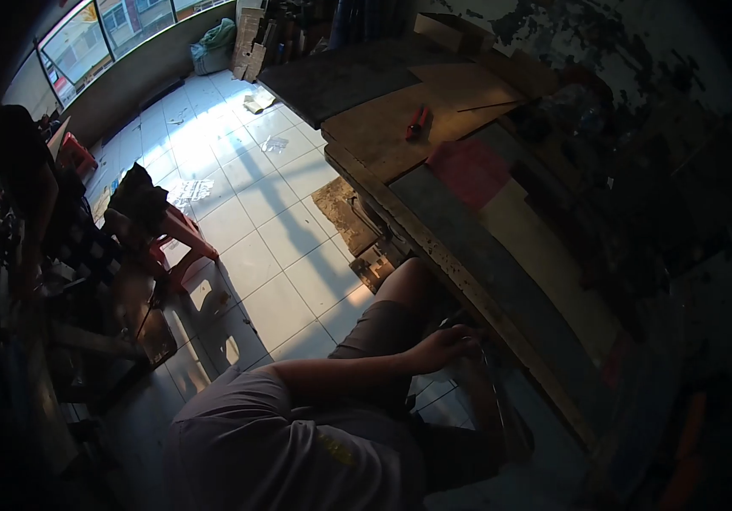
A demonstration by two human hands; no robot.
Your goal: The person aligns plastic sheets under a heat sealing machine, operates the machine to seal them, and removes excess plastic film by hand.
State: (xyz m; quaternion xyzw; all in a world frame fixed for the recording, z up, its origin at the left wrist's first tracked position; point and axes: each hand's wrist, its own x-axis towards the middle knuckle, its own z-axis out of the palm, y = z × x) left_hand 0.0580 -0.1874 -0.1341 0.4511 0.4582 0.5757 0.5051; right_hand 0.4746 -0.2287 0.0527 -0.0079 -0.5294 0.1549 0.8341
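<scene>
I see the left hand (447, 347) low beside the counter's (434, 260) near edge, perhaps for steadiness, fingers curled near a thin strand (497, 392); I can't tell either hand's grip.

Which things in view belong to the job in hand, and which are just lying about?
Likely in the job, judging by nearness:
- thin strand by the left hand; too dark to identify
- workbench

Apparently lying about:
- red tool on the workbench
- green bag on the floor
</scene>
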